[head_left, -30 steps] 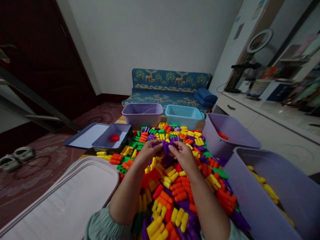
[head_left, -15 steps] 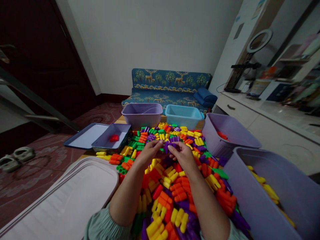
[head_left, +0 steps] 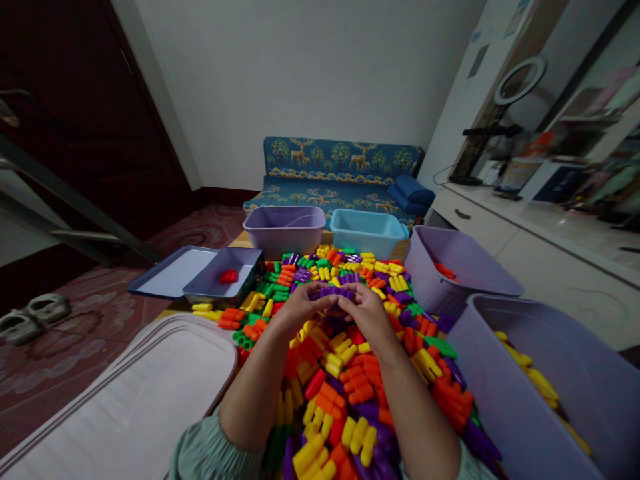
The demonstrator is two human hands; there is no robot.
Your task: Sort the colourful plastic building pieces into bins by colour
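My left hand [head_left: 300, 308] and my right hand [head_left: 364, 312] meet over a heap of coloured plastic blocks [head_left: 345, 373]. Both pinch a row of purple blocks [head_left: 333, 291] between their fingertips, one hand at each end. The row is held level a little above the heap. Red, yellow, orange, green and purple blocks lie under and around my forearms.
A purple bin [head_left: 540, 387] with yellow blocks stands at my right, another purple bin [head_left: 450, 273] with red blocks behind it. Farther back are a purple tub [head_left: 285, 230] and a blue tub [head_left: 367, 230]. At left are a grey tray [head_left: 223, 280] with red blocks, a flat lid [head_left: 170, 270] and a white lid [head_left: 130, 400].
My hands have drawn closer together and the purple blocks between them now form one straight row, held slightly higher than before.
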